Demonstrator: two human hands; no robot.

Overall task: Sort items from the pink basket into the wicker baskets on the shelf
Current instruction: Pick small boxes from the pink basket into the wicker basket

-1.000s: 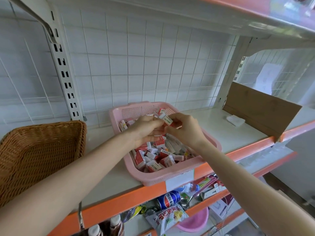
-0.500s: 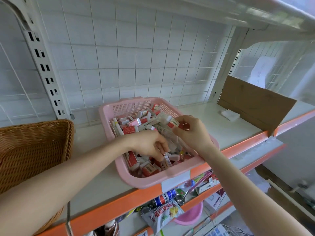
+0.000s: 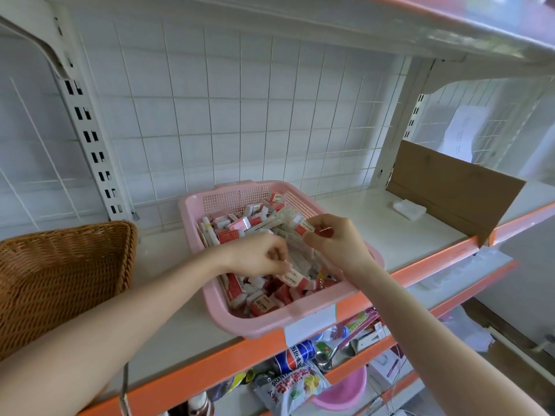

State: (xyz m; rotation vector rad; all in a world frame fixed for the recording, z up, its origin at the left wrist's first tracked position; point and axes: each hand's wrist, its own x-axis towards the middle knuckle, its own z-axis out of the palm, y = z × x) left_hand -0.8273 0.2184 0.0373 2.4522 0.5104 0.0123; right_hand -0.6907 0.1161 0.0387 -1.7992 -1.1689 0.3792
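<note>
While both hands sit over the pink basket [image 3: 270, 328], each pinches one small box.
Near: left hand [image 3: 258, 256], fingers clamped on the lower box [image 3: 292, 276] just above the pile; right hand [image 3: 333, 241], fingers clamped on the upper box [image 3: 304, 227]. The pink basket sits at the shelf [image 3: 390, 235] front edge, wicker basket [image 3: 60, 280] to its left, apart; cardboard [image 3: 450, 190] far right, wire grid [image 3: 240, 115] behind.

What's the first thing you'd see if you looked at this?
The pink basket at the middle of the shelf, heaped with little red and white boxes. Both hands are over it: the right hand pinches a raised box, the left hand pinches a lower box. A big wicker basket sits at the left.
</note>
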